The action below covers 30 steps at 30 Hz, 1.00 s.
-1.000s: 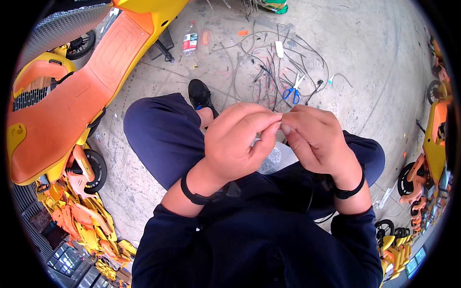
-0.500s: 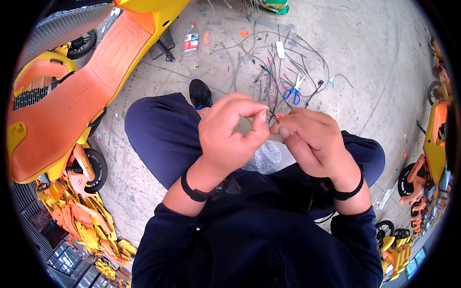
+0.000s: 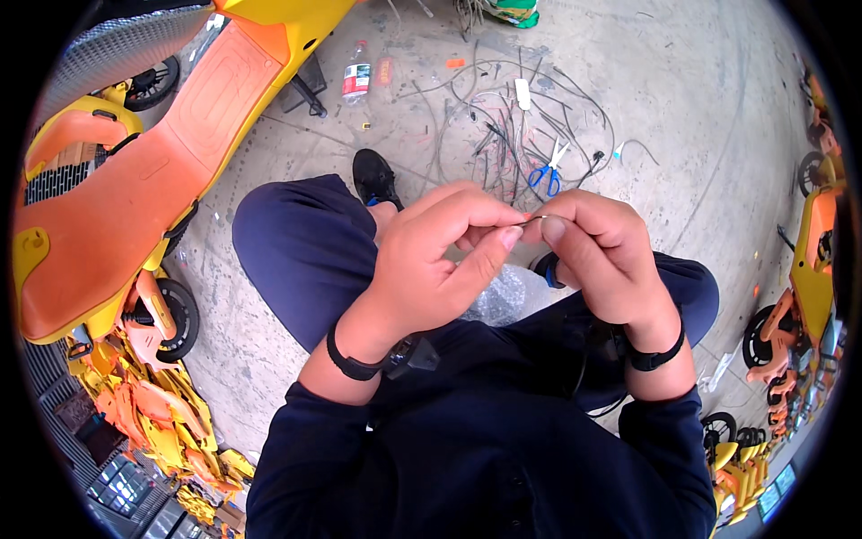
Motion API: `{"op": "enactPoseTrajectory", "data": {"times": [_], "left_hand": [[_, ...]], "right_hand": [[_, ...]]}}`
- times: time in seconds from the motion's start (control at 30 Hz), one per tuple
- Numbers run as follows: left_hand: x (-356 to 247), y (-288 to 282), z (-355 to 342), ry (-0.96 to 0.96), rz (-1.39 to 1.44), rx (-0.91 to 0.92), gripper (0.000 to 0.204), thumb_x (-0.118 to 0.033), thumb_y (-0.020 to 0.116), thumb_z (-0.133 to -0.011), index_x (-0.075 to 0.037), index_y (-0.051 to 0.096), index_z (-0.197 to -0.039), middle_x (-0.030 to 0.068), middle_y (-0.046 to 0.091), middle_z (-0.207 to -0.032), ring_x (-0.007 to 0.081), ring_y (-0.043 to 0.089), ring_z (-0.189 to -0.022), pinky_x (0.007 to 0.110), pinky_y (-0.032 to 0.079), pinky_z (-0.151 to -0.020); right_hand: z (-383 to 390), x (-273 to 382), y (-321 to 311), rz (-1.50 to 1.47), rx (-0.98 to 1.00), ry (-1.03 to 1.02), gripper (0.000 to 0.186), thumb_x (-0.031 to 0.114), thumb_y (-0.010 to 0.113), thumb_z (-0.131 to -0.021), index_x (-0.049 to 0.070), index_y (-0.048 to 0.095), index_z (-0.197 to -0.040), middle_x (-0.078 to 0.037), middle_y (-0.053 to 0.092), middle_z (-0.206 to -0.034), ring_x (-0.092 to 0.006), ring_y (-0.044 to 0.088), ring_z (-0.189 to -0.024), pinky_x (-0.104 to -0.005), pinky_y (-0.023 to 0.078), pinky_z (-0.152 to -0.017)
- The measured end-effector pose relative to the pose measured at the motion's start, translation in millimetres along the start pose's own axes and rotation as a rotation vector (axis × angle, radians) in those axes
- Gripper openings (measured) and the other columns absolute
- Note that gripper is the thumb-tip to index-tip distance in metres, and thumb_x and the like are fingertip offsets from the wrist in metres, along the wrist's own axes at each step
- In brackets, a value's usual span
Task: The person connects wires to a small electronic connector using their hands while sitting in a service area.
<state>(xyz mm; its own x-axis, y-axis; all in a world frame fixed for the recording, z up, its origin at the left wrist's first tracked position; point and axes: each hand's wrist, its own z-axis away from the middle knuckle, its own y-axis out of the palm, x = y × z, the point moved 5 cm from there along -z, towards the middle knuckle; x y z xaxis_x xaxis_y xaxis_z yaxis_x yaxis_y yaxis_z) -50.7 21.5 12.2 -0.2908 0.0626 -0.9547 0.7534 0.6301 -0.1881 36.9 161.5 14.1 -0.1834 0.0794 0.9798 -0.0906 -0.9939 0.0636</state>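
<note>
My left hand (image 3: 442, 256) and my right hand (image 3: 603, 259) meet above my lap, thumb and forefinger of each pinched together. A thin dark wire (image 3: 532, 220) runs between the two pinches, most of it hidden by the fingers. Beyond my hands, a pair of scissors with blue handles (image 3: 544, 179) lies on the floor with its blades apart. Around it spreads a loose tangle of grey, black and reddish cables (image 3: 503, 148). Between my legs rests a piece of clear bubble wrap (image 3: 507, 296), partly covered by my hands.
A yellow and orange scooter body (image 3: 135, 207) fills the left side. A plastic bottle with a red and white label (image 3: 356, 76) lies ahead on the concrete floor. Yellow and orange panels (image 3: 162, 418) are heaped at the lower left, and more scooters (image 3: 813, 238) line the right edge.
My left hand has moved right, its fingers now closed onto the wire. The wire, which slanted between the hands before, now lies nearly level. My right hand has shifted slightly.
</note>
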Motion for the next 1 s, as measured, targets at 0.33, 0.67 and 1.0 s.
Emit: {"op": "enactPoseTrajectory", "data": {"times": [0.33, 0.67, 1.0], "left_hand": [[1.3, -3.6, 1.8, -0.012, -0.171, -0.053, 0.004, -0.005, 0.066, -0.086, -0.001, 0.066, -0.088, 0.0034, 0.059, -0.075, 0.0087, 0.050, -0.060, 0.021, 0.038, -0.053], [34.3, 3.1, 4.9, -0.299, 0.082, -0.049, 0.037, -0.009, 0.063, -0.091, -0.001, 0.056, -0.126, 0.0104, 0.060, -0.115, 0.0095, 0.061, -0.089, 0.024, 0.048, -0.076], [50.8, 18.5, 10.4, -0.276, -0.280, 0.121, 0.069, 0.008, 0.055, -0.077, -0.006, 0.039, -0.143, 0.0159, 0.045, -0.138, 0.0271, 0.053, -0.117, 0.033, 0.045, -0.094]], "right_hand": [[-6.8, 6.4, 4.8, 0.702, -0.101, -0.401, 0.007, 0.001, 0.059, -0.086, 0.001, 0.062, -0.092, -0.011, 0.061, -0.075, -0.0302, 0.062, -0.065, -0.0354, 0.049, -0.058], [-4.5, -4.7, 2.1, 0.308, -0.050, -0.111, 0.009, 0.000, 0.053, -0.087, -0.001, 0.062, -0.084, -0.010, 0.059, -0.068, -0.0199, 0.058, -0.058, -0.0302, 0.045, -0.054], [-4.8, -22.1, 3.0, 0.282, -0.052, -0.111, 0.010, 0.002, 0.053, -0.088, -0.001, 0.063, -0.085, -0.009, 0.059, -0.068, -0.0172, 0.054, -0.055, -0.0297, 0.043, -0.053]]}}
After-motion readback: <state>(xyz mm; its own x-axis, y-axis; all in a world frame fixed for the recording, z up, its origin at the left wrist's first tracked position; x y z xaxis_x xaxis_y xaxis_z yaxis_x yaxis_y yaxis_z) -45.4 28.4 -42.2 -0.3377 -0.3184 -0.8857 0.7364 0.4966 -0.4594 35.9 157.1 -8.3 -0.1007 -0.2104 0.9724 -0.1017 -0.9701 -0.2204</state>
